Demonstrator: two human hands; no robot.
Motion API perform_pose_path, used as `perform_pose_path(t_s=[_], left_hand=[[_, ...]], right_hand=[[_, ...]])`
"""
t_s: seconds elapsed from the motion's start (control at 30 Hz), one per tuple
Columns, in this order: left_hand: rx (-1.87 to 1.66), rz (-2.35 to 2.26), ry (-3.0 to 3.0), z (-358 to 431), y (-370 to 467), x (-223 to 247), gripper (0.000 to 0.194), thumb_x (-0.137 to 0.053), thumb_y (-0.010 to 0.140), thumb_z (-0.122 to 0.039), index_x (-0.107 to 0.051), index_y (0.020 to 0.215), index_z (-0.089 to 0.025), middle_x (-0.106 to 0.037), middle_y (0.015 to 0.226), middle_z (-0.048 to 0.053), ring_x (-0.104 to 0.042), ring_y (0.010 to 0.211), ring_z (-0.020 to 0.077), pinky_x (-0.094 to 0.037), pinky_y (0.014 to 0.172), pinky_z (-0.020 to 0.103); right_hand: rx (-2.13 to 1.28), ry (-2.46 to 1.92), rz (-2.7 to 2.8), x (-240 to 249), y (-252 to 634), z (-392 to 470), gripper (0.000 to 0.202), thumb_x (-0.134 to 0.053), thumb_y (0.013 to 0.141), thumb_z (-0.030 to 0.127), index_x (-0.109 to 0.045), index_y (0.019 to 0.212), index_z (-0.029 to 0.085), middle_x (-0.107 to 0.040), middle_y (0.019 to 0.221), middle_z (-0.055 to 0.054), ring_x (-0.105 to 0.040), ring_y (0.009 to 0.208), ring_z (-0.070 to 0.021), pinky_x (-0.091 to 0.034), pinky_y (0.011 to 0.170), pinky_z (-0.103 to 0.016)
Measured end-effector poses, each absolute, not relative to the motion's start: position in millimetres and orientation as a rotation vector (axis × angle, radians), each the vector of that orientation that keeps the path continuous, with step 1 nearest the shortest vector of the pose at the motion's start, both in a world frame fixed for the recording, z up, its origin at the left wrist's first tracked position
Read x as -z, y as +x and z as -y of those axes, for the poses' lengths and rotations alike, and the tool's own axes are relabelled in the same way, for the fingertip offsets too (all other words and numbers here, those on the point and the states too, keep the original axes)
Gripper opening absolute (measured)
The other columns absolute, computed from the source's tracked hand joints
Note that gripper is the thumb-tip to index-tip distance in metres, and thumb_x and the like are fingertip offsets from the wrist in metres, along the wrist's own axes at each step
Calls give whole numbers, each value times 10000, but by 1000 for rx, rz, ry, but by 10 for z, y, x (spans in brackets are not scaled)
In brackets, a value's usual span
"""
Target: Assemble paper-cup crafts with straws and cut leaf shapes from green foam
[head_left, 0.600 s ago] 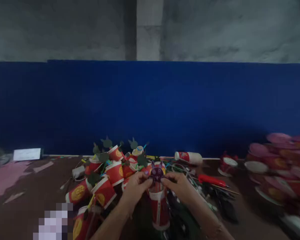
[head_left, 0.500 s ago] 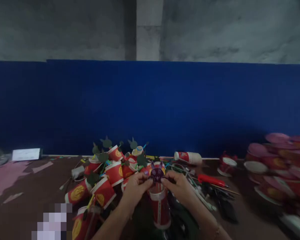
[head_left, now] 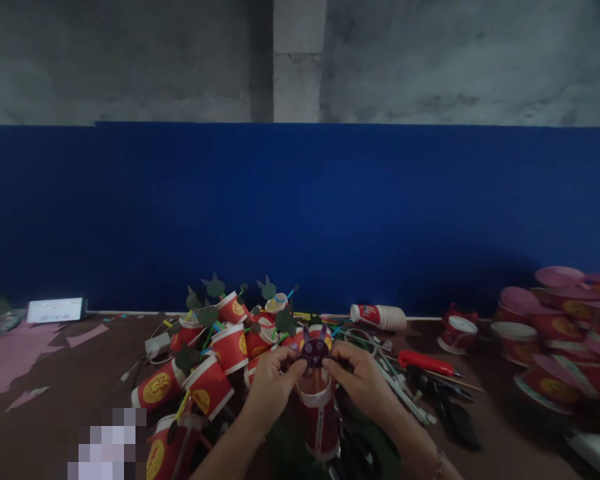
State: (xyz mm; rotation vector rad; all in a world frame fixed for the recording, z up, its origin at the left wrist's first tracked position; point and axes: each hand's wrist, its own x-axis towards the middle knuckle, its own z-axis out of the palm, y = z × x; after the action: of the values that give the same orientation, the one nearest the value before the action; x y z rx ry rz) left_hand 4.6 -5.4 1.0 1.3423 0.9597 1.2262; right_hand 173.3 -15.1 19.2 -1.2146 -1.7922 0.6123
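A dark purple paper rabbit face (head_left: 315, 351) with upright ears and drawn eyes is pinched between my two hands. My left hand (head_left: 274, 380) holds its left edge with thumb and fingers, and my right hand (head_left: 356, 373) grips the right edge the same way. Just below it, a red paper cup (head_left: 321, 427) with a white rim and a pale strip down its side stands upright. A straw-like stick seems to run from the face down into the cup; the join is hidden. Left of my hands lie several red cups (head_left: 207, 387) with dark green paper cutouts.
Stacked white-and-red cups (head_left: 379, 316) lie on their side at the back. To the right are a red-handled tool (head_left: 427, 363), black scissors (head_left: 453, 417), cables and many cups with pink discs (head_left: 557, 277). Pink paper (head_left: 15, 357) and a lit phone (head_left: 56, 310) are at left.
The view has shifted very slightly. Both hands keep their pinch on the rabbit face, and the cup below shows a little more of its opening.
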Motion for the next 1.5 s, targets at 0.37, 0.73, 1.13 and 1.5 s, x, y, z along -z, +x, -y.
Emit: perform_pose_path(t_s=[0.37, 0.73, 1.13, 1.5], left_hand=[[-1255, -1125, 1372, -14, 4, -1, 196, -650, 655, -335, -701, 699, -150, -644, 626, 30, -514, 567, 143, -379, 555, 246], [-1295, -1115, 1427, 79, 29, -135, 145, -616, 658, -279, -641, 591, -154, -559, 563, -10, -460, 564, 122, -352, 566, 237], [-1284, -1053, 1210, 17, 9, -32, 244, -677, 637, -376, -709, 711, -146, -645, 594, 25, -539, 582, 155, -394, 570, 252], [-1512, -911, 796, 11, -12, -92, 243, -696, 644, -362, -618, 764, -166, -666, 721, -1, -599, 660, 124, -456, 660, 239]], right_hand=[[-565, -1264, 1800, -249, 1732, 173, 212, -510, 789, 310, -615, 671, 169, -557, 648, -6, -513, 627, -152, -399, 586, -242], [-557, -1311, 1822, -284, 1711, 247, 227, -511, 757, 299, -464, 569, 181, -469, 553, 32, -433, 560, -124, -350, 535, -227], [-682, -1253, 1661, -277, 1671, 213, 201, -546, 764, 353, -635, 758, 173, -650, 731, -27, -580, 689, -184, -443, 637, -265], [-944, -1225, 1644, -276, 1634, 225, 289, -514, 796, 400, -622, 902, 153, -679, 822, -60, -616, 762, -210, -481, 658, -291]])
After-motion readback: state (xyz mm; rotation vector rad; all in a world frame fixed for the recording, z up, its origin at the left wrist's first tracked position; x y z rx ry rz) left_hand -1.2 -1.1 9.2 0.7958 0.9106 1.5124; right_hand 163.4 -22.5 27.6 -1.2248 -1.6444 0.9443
